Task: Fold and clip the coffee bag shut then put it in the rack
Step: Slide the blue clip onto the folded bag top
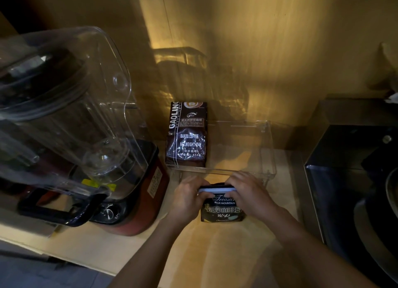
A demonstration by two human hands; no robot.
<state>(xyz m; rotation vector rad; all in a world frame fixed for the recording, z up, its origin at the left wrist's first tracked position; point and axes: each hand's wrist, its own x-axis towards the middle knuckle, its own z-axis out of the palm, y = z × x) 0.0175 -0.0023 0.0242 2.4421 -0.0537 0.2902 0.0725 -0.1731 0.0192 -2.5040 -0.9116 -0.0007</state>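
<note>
A dark coffee bag [223,210] with white "Blue Mountain" lettering stands on the wooden counter just in front of the clear plastic rack [267,154]. A pale bar clip [216,189] lies across its folded top. My left hand [189,198] grips the clip's left end and the bag's top corner. My right hand [249,193] presses on the clip's right end from above. Inside the rack, at its left side, stands a second dark bag [187,134] marked "Baked Coffee".
A blender with a clear sound cover [64,106] and red base [148,203] fills the left of the counter. A dark metal appliance [353,169] stands at the right. A wooden wall [258,50] rises behind the rack.
</note>
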